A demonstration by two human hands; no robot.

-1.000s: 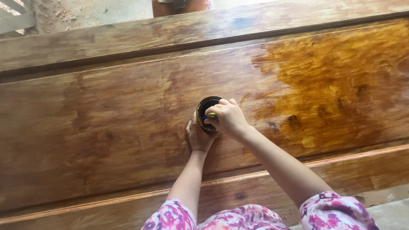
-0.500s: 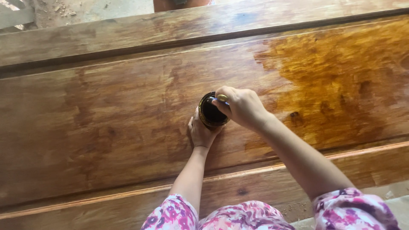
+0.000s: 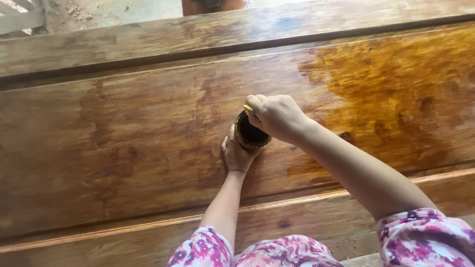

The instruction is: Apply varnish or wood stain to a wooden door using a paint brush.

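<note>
One small dark jar (image 3: pixel 251 134), mouth upward and long axis upright, is stood near the middle of a large wooden panel (image 3: pixel 123 143). It is gripped from below by the left hand (image 3: pixel 237 154). Directly above its mouth the right hand (image 3: pixel 275 116) is closed on a thin yellow-green handle (image 3: pixel 248 108). One glossy coated patch (image 3: pixel 396 94) is seen to the right.

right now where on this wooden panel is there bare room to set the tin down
The dull brown stretch of the wooden panel, left of the left hand, is bare. The glossy wet-looking patch on the right is unoccupied too. It is crowded only at the middle, where both hands meet at the dark tin, the right hand over its rim.
</note>
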